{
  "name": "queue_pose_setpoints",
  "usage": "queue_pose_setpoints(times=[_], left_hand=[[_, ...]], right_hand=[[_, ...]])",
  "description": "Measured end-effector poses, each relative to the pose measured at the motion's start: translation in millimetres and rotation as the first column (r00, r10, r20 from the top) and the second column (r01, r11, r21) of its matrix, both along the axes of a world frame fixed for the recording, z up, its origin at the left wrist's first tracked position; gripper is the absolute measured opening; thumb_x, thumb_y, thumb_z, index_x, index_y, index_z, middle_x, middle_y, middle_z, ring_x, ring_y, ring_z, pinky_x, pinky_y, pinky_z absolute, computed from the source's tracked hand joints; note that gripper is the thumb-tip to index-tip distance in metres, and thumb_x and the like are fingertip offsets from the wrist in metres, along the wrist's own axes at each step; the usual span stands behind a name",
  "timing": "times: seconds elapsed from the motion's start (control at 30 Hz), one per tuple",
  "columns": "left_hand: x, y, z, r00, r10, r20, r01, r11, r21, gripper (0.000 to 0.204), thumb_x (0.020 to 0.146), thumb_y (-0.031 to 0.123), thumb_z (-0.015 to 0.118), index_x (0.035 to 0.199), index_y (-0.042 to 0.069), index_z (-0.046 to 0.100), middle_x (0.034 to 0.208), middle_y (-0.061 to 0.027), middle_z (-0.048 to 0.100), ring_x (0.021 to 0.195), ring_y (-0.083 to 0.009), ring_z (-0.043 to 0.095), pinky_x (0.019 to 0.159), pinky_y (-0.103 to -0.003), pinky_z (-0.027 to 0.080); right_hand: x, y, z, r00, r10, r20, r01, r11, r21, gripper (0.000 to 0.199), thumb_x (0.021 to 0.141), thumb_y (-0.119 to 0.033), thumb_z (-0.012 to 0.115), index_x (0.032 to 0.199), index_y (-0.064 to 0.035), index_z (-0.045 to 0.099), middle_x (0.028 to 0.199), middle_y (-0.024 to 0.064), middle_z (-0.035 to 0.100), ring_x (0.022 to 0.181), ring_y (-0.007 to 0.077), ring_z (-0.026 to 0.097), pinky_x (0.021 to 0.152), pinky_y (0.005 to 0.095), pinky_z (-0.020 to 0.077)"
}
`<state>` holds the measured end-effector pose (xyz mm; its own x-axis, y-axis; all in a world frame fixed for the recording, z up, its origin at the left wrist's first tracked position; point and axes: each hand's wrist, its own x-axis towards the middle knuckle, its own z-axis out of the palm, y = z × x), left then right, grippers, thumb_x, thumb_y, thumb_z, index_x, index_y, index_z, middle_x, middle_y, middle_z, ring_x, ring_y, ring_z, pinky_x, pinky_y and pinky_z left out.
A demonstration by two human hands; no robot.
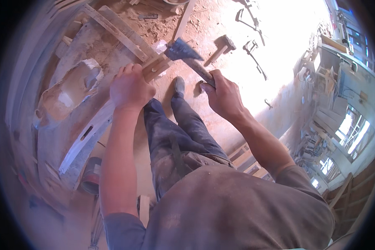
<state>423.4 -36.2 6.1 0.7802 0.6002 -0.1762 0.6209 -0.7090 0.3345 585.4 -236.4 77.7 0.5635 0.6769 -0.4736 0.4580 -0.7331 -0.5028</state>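
Note:
In my right hand [225,95] is a hatchet [182,50], its wooden handle wrapped by my fingers. The dark, broad hatchet head points left, close to the end of a wooden piece [156,66]. My left hand [131,88] is closed over that piece, which rests at the edge of a wooden workbench [93,37]. I cannot tell from here whether the blade touches the wood. Left of my left forearm lies a pale wooden part with a dark slot [86,133].
A hammer [224,43] and several metal clamps [252,50] lie on the sunlit floor ahead. A rough hollowed block [68,91] sits on the bench at left. Below it is a reddish bucket [91,175]. Wood shavings cover the far floor; stacked lumber lines the right wall.

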Motion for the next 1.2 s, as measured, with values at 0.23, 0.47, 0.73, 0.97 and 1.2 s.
queue_pose_setpoints(times=[0.23, 0.47, 0.73, 0.97, 1.2], left_hand=[[-1, 0, 0, 0.999, 0.027, -0.019, -0.027, 1.0, -0.005, 0.024, 0.074, 0.021, 0.075, 0.093, 0.008, 0.07, 0.104, -0.0102, 0.072, 0.106, -0.0303, 0.069, 0.089, -0.044, 0.058], [1, 4, -4, 0.997, -0.008, -0.071, 0.009, 1.0, 0.01, 0.029, 0.077, 0.03, 0.08, 0.095, 0.008, 0.072, 0.104, -0.0108, 0.073, 0.107, -0.0303, 0.069, 0.092, -0.044, 0.058], [-1, 4, -6, 0.999, 0.007, -0.052, -0.006, 1.0, 0.004, 0.027, 0.076, 0.029, 0.08, 0.092, 0.008, 0.072, 0.105, -0.0103, 0.073, 0.109, -0.0292, 0.069, 0.091, -0.044, 0.058], [6, 9, 4, 0.996, 0.02, -0.092, -0.021, 1.0, -0.013, 0.024, 0.073, 0.021, 0.07, 0.092, 0.007, 0.074, 0.105, -0.0097, 0.074, 0.11, -0.0278, 0.069, 0.094, -0.041, 0.057], [0, 7, -8, 0.996, 0.012, -0.085, -0.011, 1.0, 0.018, 0.032, 0.076, 0.035, 0.08, 0.094, 0.01, 0.072, 0.103, -0.0086, 0.073, 0.106, -0.0284, 0.069, 0.092, -0.043, 0.057]], right_hand=[[12, -4, 21, 0.959, 0.214, 0.185, -0.275, 0.855, 0.44, 0.014, 0.099, -0.008, 0.059, 0.108, 0.0035, 0.058, 0.081, 0.0194, 0.067, 0.072, 0.0316, 0.065, 0.066, 0.0426, 0.0492], [11, 11, 12, 1.0, 0.004, 0.019, -0.004, 1.0, 0.002, 0.027, 0.097, -0.013, 0.069, 0.11, 0.0015, 0.051, 0.079, 0.0233, 0.07, 0.075, 0.0385, 0.074, 0.064, 0.0484, 0.055], [26, -4, 27, 0.968, 0.21, 0.138, -0.251, 0.785, 0.566, 0.024, 0.1, -0.008, 0.063, 0.119, 0.0013, 0.051, 0.09, 0.0233, 0.067, 0.083, 0.0354, 0.068, 0.074, 0.0465, 0.0581], [20, -2, 2, 0.999, -0.044, -0.018, 0.044, 0.999, -0.014, 0.027, 0.099, -0.016, 0.065, 0.113, -0.0013, 0.046, 0.084, 0.0307, 0.069, 0.083, 0.0515, 0.07, 0.073, 0.0556, 0.0518], [20, 23, 97, 0.981, -0.123, -0.148, 0.192, 0.559, 0.807, 0.016, 0.101, -0.007, 0.063, 0.114, -0.0001, 0.057, 0.084, 0.0103, 0.067, 0.07, 0.0189, 0.067, 0.06, 0.0277, 0.0518]])
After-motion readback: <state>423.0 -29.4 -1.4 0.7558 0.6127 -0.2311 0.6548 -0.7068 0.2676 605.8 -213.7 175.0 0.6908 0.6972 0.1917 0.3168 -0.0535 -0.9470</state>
